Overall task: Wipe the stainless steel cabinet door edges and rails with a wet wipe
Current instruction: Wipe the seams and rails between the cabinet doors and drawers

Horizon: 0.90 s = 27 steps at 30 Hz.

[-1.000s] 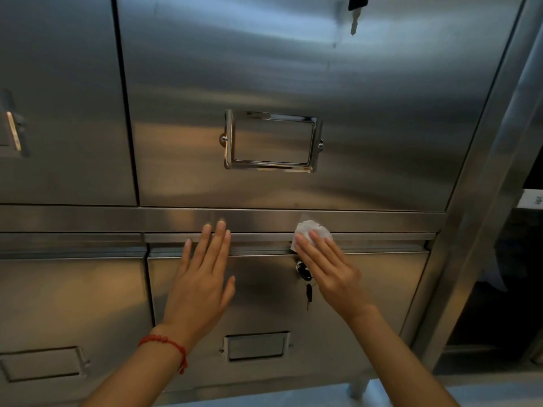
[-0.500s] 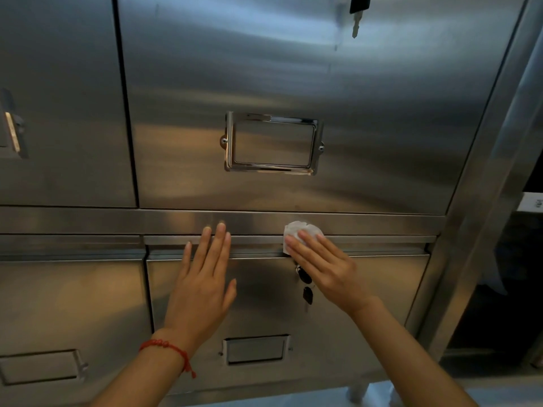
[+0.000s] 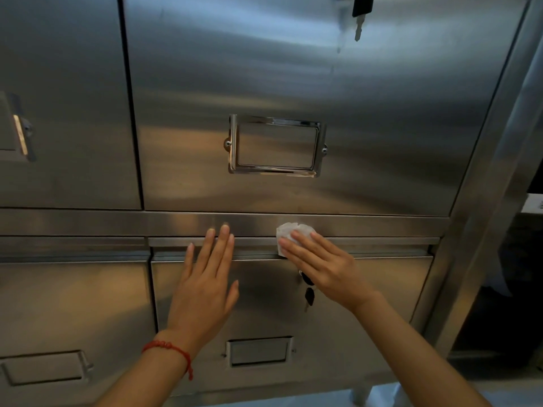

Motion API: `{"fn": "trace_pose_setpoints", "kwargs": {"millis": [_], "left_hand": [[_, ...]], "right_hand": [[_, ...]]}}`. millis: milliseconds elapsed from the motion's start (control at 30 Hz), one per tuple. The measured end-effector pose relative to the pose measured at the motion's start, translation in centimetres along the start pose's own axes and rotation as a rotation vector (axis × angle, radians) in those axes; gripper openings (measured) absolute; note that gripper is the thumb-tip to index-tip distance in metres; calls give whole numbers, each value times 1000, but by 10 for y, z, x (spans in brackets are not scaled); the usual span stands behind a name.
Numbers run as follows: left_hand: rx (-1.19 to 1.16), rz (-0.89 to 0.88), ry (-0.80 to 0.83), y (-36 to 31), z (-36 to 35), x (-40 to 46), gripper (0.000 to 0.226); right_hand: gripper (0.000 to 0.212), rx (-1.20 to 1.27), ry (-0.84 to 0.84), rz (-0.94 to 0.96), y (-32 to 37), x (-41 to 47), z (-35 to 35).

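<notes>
A stainless steel cabinet fills the view. A horizontal rail (image 3: 367, 226) runs between the upper door (image 3: 293, 83) and the lower door (image 3: 382, 283). My right hand (image 3: 323, 265) presses a crumpled white wet wipe (image 3: 289, 232) flat against the top edge of the lower door, just under the rail. My left hand (image 3: 205, 286) rests flat on the same lower door, fingers spread and pointing up, fingertips reaching the rail. It holds nothing. A red string bracelet circles the left wrist.
A black key (image 3: 308, 295) hangs from the lower door's lock under my right hand. Another key (image 3: 360, 13) hangs at the upper door's top. Chrome label frames (image 3: 276, 145) sit on the doors. The cabinet's right post (image 3: 484, 201) borders a dark gap.
My right hand has slid the wipe leftward along the top edge of the lower door. My left hand has stayed flat in place.
</notes>
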State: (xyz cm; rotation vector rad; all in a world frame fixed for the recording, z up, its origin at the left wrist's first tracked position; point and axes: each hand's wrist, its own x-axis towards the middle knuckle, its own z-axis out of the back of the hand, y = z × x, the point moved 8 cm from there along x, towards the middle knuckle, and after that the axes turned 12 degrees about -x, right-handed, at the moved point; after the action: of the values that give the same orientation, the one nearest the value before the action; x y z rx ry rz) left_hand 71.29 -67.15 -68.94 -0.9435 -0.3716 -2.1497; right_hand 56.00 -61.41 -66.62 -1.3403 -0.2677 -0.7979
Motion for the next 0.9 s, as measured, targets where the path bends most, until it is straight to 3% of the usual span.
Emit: {"fn": "trace_pose_setpoints", "kwargs": {"millis": [900], "left_hand": [[-36, -9, 14, 1, 11, -1, 64]], "right_hand": [[39, 40, 40, -26, 21, 34, 13]]}}
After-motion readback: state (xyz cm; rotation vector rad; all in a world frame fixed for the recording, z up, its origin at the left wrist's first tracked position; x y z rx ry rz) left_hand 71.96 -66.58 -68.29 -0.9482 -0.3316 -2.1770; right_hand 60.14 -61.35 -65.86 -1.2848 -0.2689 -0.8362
